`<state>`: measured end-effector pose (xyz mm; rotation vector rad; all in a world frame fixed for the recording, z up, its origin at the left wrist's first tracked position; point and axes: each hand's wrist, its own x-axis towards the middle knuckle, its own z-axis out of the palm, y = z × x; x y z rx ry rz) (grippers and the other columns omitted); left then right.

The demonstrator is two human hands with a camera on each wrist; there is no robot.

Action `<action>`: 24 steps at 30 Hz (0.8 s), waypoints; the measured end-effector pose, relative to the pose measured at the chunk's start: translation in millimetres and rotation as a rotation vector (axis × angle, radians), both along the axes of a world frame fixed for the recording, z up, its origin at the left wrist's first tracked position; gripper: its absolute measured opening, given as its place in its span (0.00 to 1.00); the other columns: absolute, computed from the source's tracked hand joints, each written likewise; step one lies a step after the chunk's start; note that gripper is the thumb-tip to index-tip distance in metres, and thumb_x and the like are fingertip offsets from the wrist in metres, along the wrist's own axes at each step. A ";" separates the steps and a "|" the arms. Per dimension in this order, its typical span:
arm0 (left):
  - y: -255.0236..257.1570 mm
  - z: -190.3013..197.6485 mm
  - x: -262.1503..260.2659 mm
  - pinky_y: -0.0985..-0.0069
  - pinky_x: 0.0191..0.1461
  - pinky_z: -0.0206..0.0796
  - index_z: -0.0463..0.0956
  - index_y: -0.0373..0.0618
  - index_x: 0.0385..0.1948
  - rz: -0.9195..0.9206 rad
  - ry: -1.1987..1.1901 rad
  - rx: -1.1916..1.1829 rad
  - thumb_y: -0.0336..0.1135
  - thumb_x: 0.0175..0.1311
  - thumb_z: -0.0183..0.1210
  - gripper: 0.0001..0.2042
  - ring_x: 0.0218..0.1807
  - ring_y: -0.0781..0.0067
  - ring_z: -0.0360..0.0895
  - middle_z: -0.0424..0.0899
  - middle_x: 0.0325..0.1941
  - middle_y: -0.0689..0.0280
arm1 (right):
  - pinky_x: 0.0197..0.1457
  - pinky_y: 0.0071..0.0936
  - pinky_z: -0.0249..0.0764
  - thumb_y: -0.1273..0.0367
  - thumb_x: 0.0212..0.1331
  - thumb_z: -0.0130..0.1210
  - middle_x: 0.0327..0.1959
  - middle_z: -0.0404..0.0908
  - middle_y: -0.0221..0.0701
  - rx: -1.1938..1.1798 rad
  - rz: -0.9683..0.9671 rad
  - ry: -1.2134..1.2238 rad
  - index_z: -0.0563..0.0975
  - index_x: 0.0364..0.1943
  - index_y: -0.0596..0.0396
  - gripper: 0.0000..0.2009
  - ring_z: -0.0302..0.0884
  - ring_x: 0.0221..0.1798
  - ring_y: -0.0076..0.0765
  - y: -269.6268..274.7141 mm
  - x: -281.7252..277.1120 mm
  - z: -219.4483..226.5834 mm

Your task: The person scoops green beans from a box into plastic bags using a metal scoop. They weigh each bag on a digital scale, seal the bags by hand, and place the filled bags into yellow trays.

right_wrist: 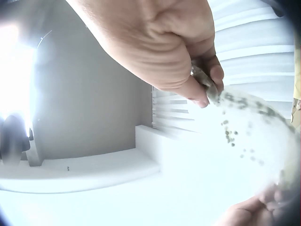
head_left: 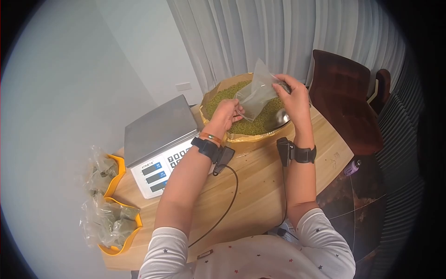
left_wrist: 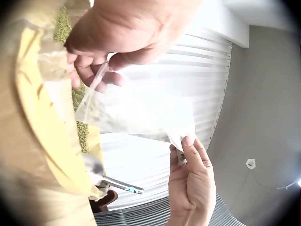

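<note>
A clear plastic bag (head_left: 258,95) is stretched between both hands over a large sack of small green beans (head_left: 248,126). The left hand (head_left: 226,113) pinches one corner of the bag, low over the beans. Higher up, the right hand (head_left: 293,95) grips the other end. Several green beans (right_wrist: 230,134) show inside the bag in the right wrist view. A metal scoop (head_left: 281,117) lies on the beans below the right hand; its handle (left_wrist: 123,184) shows in the left wrist view.
A scale (head_left: 160,130) stands left of the sack on the wooden table (head_left: 251,186). Two yellow containers (head_left: 134,228) with filled clear bags (head_left: 111,223) are at the left edge. A brown chair (head_left: 344,97) stands at the right, a purple bottle (head_left: 351,168) beside the table.
</note>
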<state>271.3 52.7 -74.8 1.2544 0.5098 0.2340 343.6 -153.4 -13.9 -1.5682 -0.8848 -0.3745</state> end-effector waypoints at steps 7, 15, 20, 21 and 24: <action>1.0 -9.8 4.3 0.70 0.32 0.70 0.67 0.42 0.37 0.021 -0.087 -0.190 0.34 0.75 0.42 0.08 0.27 0.70 0.71 0.71 0.26 0.66 | 0.43 0.24 0.73 0.67 0.63 0.60 0.38 0.81 0.33 0.120 0.046 0.080 0.81 0.48 0.58 0.12 0.75 0.34 0.25 -4.4 -5.7 8.7; 1.0 -14.4 3.9 0.71 0.28 0.69 0.66 0.41 0.36 0.074 -0.142 -0.308 0.34 0.77 0.40 0.09 0.24 0.71 0.68 0.69 0.24 0.66 | 0.40 0.21 0.72 0.72 0.62 0.59 0.33 0.77 0.29 0.060 0.047 0.043 0.80 0.49 0.57 0.12 0.72 0.33 0.23 -7.4 -5.3 7.8; -6.1 -6.9 -2.5 0.70 0.36 0.73 0.69 0.44 0.38 0.123 -0.124 -0.067 0.36 0.76 0.45 0.08 0.28 0.74 0.71 0.72 0.26 0.69 | 0.40 0.22 0.72 0.79 0.59 0.56 0.32 0.75 0.29 0.022 -0.012 -0.031 0.81 0.47 0.56 0.13 0.71 0.32 0.24 -7.9 -7.9 10.3; -5.2 -6.1 -3.3 0.70 0.36 0.73 0.69 0.44 0.38 0.124 -0.123 -0.068 0.36 0.76 0.45 0.08 0.28 0.74 0.71 0.72 0.26 0.69 | 0.40 0.23 0.72 0.79 0.59 0.56 0.32 0.75 0.30 0.049 -0.029 -0.053 0.82 0.47 0.56 0.12 0.72 0.32 0.25 -8.2 -7.1 10.3; -0.7 -7.4 -2.9 0.70 0.40 0.74 0.69 0.45 0.39 0.153 -0.135 0.045 0.37 0.75 0.47 0.07 0.33 0.72 0.74 0.75 0.29 0.67 | 0.39 0.23 0.72 0.79 0.59 0.56 0.32 0.75 0.30 0.078 -0.051 -0.075 0.82 0.46 0.56 0.12 0.72 0.31 0.25 -8.1 -9.9 12.3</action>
